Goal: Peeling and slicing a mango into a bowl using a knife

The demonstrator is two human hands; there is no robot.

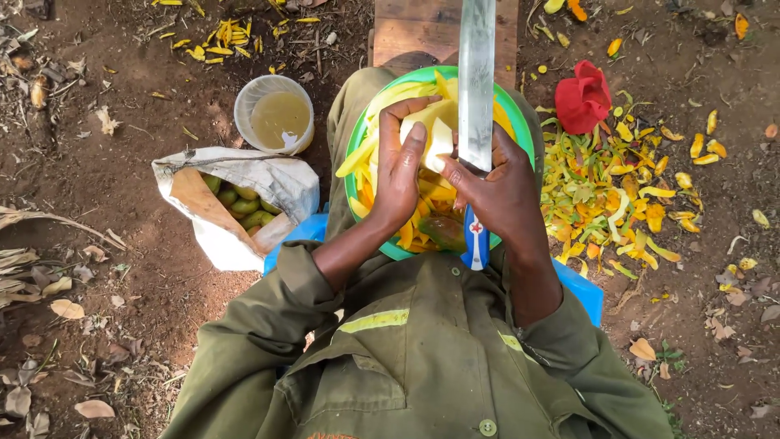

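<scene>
While I sit with one green bowl (pixel 357 138) on my lap, my left hand (pixel 400 167) is curled around a single peeled pale-yellow fruit (pixel 431 134), fingers wrapped over its top and thumb along its side, holding it just above the bowl's heap of yellow strips. My right hand (pixel 500 191) is closed tight on one long knife (pixel 476 89) by its blue handle. Its long axis runs almost straight away from me, handle toward my chest, tip beyond the top of the view, the flat of the blade touching the fruit's right side. To my left sit one white sack (pixel 272 183) of green fruits, too many hidden to count, and one plastic tub (pixel 276 89) of cloudy liquid. One red cloth (pixel 583 97) lies at my right beside scattered peelings (pixel 617 203).
</scene>
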